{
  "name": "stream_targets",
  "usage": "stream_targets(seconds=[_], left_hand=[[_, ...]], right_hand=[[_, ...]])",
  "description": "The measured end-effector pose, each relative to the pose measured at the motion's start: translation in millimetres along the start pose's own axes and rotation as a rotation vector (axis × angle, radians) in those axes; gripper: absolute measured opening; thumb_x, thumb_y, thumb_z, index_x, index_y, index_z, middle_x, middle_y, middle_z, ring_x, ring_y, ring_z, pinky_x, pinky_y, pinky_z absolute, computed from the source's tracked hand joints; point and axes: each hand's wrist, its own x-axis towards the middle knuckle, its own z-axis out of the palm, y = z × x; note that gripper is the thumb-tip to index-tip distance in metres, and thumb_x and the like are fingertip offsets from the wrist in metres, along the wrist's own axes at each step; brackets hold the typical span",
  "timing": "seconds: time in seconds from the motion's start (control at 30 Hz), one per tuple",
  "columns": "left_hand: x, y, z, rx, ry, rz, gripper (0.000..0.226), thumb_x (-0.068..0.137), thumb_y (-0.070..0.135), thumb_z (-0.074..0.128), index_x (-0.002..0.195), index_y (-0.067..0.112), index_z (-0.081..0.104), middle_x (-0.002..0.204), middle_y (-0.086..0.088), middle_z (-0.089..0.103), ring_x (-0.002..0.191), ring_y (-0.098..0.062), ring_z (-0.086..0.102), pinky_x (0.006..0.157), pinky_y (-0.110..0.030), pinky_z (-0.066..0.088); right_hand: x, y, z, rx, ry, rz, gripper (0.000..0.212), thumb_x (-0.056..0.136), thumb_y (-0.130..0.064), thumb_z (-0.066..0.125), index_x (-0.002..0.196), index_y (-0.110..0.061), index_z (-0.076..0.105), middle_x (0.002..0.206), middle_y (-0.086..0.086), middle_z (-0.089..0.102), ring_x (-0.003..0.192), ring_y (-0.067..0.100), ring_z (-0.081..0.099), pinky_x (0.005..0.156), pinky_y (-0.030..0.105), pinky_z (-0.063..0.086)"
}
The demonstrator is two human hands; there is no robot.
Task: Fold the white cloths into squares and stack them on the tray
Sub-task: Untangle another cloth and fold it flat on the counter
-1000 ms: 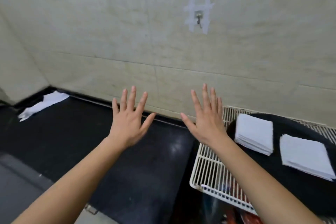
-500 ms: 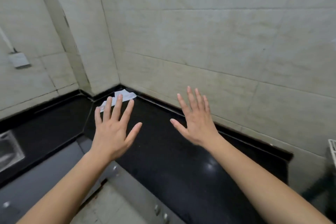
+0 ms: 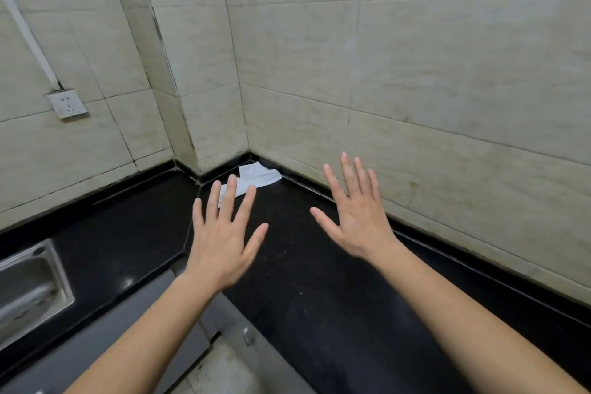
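Note:
A crumpled white cloth lies in the far corner of the black countertop, against the tiled walls. My left hand is raised above the counter with fingers spread, its fingertips overlapping the cloth's near end in view. My right hand is held up beside it to the right, fingers straight, holding nothing. Both hands are short of the cloth. The tray and the folded cloths are out of view.
A steel sink is set into the counter at the left. A wall socket sits on the left wall. Grey cabinet fronts and a floor gap lie below the counter's inner corner.
The view has swung left, away from the tray with folded cloths, toward the corner. The cloth now appears nearer and more central. Both hands stay raised and spread.

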Motion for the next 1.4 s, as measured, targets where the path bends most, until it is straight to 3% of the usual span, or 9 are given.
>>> stream_targets(seconds=[0.2, 0.4, 0.57, 0.67, 0.8, 0.93, 1.1, 1.27, 1.4], left_hand=[[76.0, -74.6, 50.5, 0.118, -0.147, -0.016, 0.076, 0.095, 0.067, 0.014, 0.160, 0.026, 0.010, 0.167, -0.009, -0.004, 0.154, -0.033, -0.003, 0.119, -0.061, 0.012], [148.0, -144.5, 85.8, 0.162, -0.236, -0.078, 0.076, 0.096, 0.065, 0.018, 0.159, 0.023, 0.016, 0.167, -0.009, 0.003, 0.153, -0.033, 0.006, 0.117, -0.061, 0.019], [170.3, -181.0, 126.1, 0.129, -0.294, -0.140, 0.081, 0.092, 0.069, 0.010, 0.160, 0.024, 0.007, 0.167, -0.007, -0.007, 0.154, -0.031, -0.003, 0.120, -0.059, 0.012], [184.6, -206.7, 152.4, 0.121, -0.381, -0.154, 0.086, 0.088, 0.070, 0.003, 0.160, 0.024, 0.001, 0.166, -0.005, -0.014, 0.153, -0.030, -0.008, 0.121, -0.057, 0.009], [206.2, -244.9, 189.5, 0.111, -0.472, -0.133, 0.081, 0.092, 0.069, 0.008, 0.159, 0.025, -0.006, 0.165, -0.004, -0.020, 0.153, -0.028, -0.015, 0.122, -0.056, 0.004], [240.3, -287.6, 243.8, 0.012, -0.565, -0.155, 0.075, 0.100, 0.062, 0.023, 0.160, 0.023, 0.000, 0.166, -0.005, -0.015, 0.153, -0.027, -0.012, 0.122, -0.054, 0.004], [285.8, -334.8, 322.3, -0.133, -0.761, -0.198, 0.074, 0.099, 0.060, 0.035, 0.159, 0.022, 0.013, 0.167, -0.009, 0.004, 0.153, -0.029, 0.005, 0.119, -0.057, 0.016], [313.5, -362.4, 392.5, -0.111, -0.869, 0.148, 0.069, 0.100, 0.057, 0.036, 0.158, 0.033, 0.008, 0.167, -0.010, -0.002, 0.153, -0.032, 0.003, 0.119, -0.057, 0.015], [297.8, -385.2, 421.4, -0.188, -0.947, 0.235, 0.045, 0.100, 0.042, 0.044, 0.141, 0.025, 0.049, 0.161, -0.002, 0.027, 0.151, -0.027, 0.015, 0.119, -0.052, 0.020]], right_hand=[[81.9, -5.8, 88.5, 0.052, -0.076, 0.077, 0.081, 0.098, -0.067, 0.028, 0.161, -0.021, 0.009, 0.168, 0.015, -0.008, 0.155, 0.036, -0.005, 0.124, 0.056, 0.007], [163.4, -18.6, 151.3, 0.072, -0.199, 0.062, 0.081, 0.097, -0.066, 0.028, 0.161, -0.019, 0.013, 0.168, 0.017, 0.001, 0.154, 0.040, 0.006, 0.123, 0.056, 0.015], [187.7, -38.2, 200.8, 0.078, -0.300, -0.001, 0.081, 0.098, -0.064, 0.029, 0.162, -0.019, 0.006, 0.168, 0.015, -0.005, 0.155, 0.037, 0.000, 0.124, 0.052, 0.006], [199.0, -51.5, 231.5, 0.091, -0.367, -0.002, 0.082, 0.098, -0.063, 0.034, 0.161, -0.018, 0.009, 0.168, 0.016, 0.001, 0.154, 0.038, 0.005, 0.124, 0.055, 0.014], [212.0, -63.7, 270.0, 0.073, -0.436, 0.004, 0.081, 0.099, -0.064, 0.027, 0.161, -0.021, -0.005, 0.167, 0.014, -0.015, 0.154, 0.036, -0.008, 0.125, 0.053, 0.007], [239.1, -75.4, 307.8, 0.083, -0.480, 0.092, 0.079, 0.101, -0.062, 0.026, 0.160, -0.023, -0.009, 0.166, 0.011, -0.022, 0.153, 0.033, -0.016, 0.123, 0.048, 0.000], [274.6, -92.5, 356.9, 0.059, -0.579, 0.299, 0.076, 0.103, -0.056, 0.029, 0.161, -0.019, -0.003, 0.167, 0.011, -0.017, 0.155, 0.033, -0.010, 0.125, 0.047, 0.008], [322.7, -128.6, 414.1, 0.043, -0.690, 0.358, 0.069, 0.106, -0.044, 0.030, 0.161, -0.017, -0.002, 0.167, 0.012, -0.013, 0.155, 0.031, -0.004, 0.124, 0.044, 0.014], [338.0, -163.6, 460.0, 0.118, -0.801, 0.361, 0.064, 0.106, -0.026, 0.035, 0.161, -0.017, 0.003, 0.169, 0.009, -0.007, 0.155, 0.030, 0.001, 0.123, 0.044, 0.016]])
